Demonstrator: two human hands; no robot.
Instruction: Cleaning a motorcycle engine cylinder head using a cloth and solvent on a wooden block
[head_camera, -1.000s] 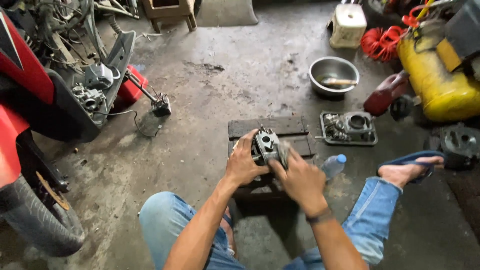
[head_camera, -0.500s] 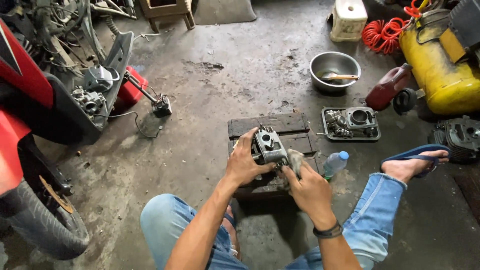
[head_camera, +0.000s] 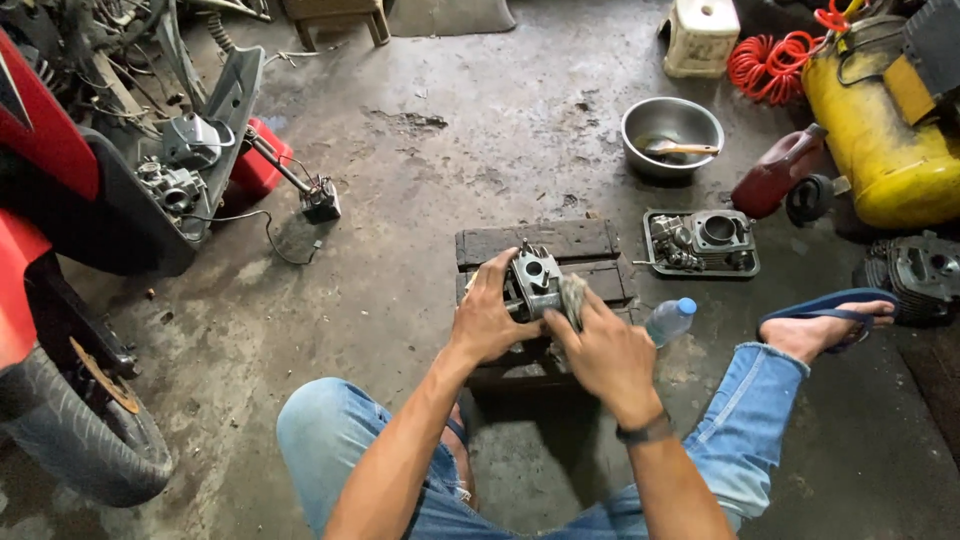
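— What are the hands on?

— A grey metal engine part (head_camera: 537, 283), held just over a dark wooden block (head_camera: 540, 243) on the concrete floor (head_camera: 420, 180). The left hand (head_camera: 487, 318) grips its left side, fingers curled round the casting. The right hand (head_camera: 603, 350) is closed on a grey rag (head_camera: 573, 298) and presses it against the part's right side (there is a dark band on that wrist).

— Is the part resting on the block?

— I cannot tell; it sits low in front of the block's front edge, both hands touching it.

— What lies around?

— A clear plastic bottle with a blue cap (head_camera: 669, 320) lies just beside the right hand. Further right, a black tray (head_camera: 700, 268) holds a cylinder and smaller metal pieces. Behind that, a steel bowl (head_camera: 671, 128) has a spoon in it. A dark red jug (head_camera: 775, 178) lies near a yellow tank (head_camera: 885, 140), with a coiled orange hose (head_camera: 770, 65) beyond.

— And on the left?

— A red scooter (head_camera: 60, 170), panels off, its tyre (head_camera: 85, 430) near the person's knee.
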